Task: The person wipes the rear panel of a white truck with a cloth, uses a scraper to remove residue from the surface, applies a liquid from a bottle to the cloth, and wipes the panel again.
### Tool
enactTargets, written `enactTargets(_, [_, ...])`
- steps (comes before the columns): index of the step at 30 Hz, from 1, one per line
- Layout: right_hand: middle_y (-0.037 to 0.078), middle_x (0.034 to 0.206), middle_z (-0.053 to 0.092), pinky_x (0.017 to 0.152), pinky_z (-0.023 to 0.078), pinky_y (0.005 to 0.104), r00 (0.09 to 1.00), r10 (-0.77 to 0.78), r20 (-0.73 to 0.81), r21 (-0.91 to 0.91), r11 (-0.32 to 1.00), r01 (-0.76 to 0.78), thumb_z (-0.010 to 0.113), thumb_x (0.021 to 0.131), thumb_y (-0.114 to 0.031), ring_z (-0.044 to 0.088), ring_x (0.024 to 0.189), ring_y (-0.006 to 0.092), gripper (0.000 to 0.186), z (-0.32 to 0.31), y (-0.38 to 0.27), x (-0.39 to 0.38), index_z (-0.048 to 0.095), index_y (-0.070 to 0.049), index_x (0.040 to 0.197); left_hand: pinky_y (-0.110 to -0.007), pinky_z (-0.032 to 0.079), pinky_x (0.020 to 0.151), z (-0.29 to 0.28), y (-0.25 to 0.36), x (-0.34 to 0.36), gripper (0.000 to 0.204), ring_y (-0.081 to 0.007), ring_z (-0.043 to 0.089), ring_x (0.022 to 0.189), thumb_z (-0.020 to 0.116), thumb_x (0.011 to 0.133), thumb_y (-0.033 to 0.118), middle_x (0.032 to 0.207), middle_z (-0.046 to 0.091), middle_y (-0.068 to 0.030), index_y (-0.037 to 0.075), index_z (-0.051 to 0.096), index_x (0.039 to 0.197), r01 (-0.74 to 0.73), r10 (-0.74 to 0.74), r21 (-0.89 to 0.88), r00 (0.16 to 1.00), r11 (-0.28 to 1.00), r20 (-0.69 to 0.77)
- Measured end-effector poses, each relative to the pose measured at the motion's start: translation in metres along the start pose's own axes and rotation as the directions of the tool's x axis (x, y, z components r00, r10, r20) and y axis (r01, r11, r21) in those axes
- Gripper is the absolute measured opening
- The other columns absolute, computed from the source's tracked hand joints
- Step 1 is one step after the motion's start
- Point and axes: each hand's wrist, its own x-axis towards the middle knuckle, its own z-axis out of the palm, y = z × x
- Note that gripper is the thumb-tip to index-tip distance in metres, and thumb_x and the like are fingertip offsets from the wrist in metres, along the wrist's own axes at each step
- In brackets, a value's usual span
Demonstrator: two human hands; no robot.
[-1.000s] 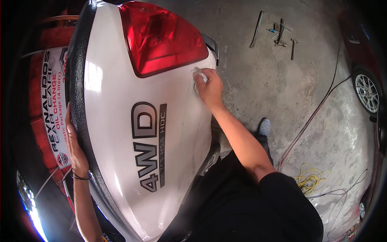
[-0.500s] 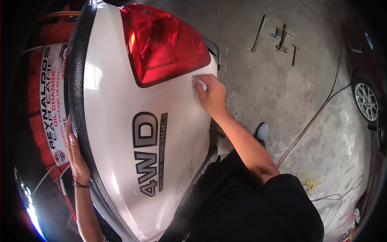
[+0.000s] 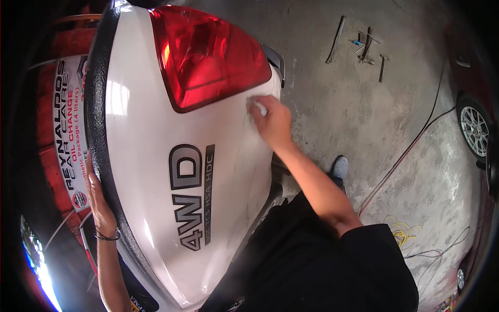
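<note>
My right hand [image 3: 274, 124] is closed in a pinch on a small white wad [image 3: 261, 109], pressed to the white truck panel [image 3: 140, 140] just below the red tail light [image 3: 213, 60]. Slight motion blur and the fingers hide most of the wad, so I cannot tell what it is made of. Faint dark smudges mark the paint near that hand. On the left, my left hand [image 3: 102, 208] lies with its fingers stretched along the outer side of the black textured rail [image 3: 100, 88] that tops the panel. A large dark lettered decal [image 3: 188, 195] sits lower on the panel.
Several metal tools [image 3: 367, 47] lie on the concrete floor [image 3: 322, 114] beyond the truck. Dark cables [image 3: 403, 156] and a coiled yellow cord [image 3: 403, 236] run across it at right, near a dark red car [image 3: 462, 78]. A printed banner [image 3: 70, 104] hangs at left.
My right hand stays at nearly the same spot below the tail light and looks more blurred now. The view has shifted slightly. My left hand keeps its place on the rail.
</note>
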Motion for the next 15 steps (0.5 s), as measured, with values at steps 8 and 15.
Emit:
enactTargets(8, [0.013, 0.111, 0.080, 0.086, 0.060, 0.0467, 0.998, 0.063, 0.026, -0.003, 0.998, -0.063, 0.082, 0.097, -0.020, 0.078, 0.100, 0.0378, 0.020, -0.007, -0.005, 0.012, 0.084, -0.010, 0.114, -0.050, 0.009, 0.142, -0.006, -0.019, -0.004, 0.089, -0.0316, 0.019, 0.175, 0.028, 0.120, 0.066, 0.186, 0.031, -0.0190, -0.001, 0.027, 0.180, -0.026, 0.027, -0.056, 1.000, 0.998, 0.006])
enactTargets(15, [0.014, 0.110, 0.079, 0.084, 0.060, 0.0464, 0.992, 0.118, -0.032, 0.045, 0.992, -0.117, 0.081, 0.095, -0.015, 0.077, 0.098, 0.0384, 0.020, 0.000, 0.010, 0.017, 0.082, -0.011, 0.115, -0.049, 0.009, 0.142, -0.006, -0.015, -0.001, 0.091, -0.0322, 0.019, 0.175, 0.027, 0.120, 0.066, 0.186, 0.031, -0.0201, -0.003, 0.027, 0.179, -0.085, 0.086, -0.057, 0.996, 0.995, 0.020])
